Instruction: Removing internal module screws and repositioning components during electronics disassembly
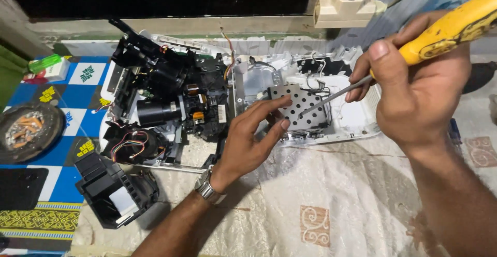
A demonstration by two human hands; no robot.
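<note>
You've got a yellow-handled screwdriver (440,31), black smudges on it. Grey plate (302,109) w/ black round holes. White casing (357,117). Cream cloth (321,195), tan motifs. Blue/white checked mat (77,94).

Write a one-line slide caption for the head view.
Left hand steadies a perforated metal plate in an opened white casing while the right hand works a yellow-handled screwdriver on it.

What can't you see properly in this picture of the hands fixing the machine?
- Head view: the screwdriver handle's end is cut off by the right edge.
- Its tip on the perforated metal plate is too small to show any screw.
- The left hand covers the plate's near-left corner.
- The right hand hides part of the white casing.
- The round dish contents are blurred.
</note>
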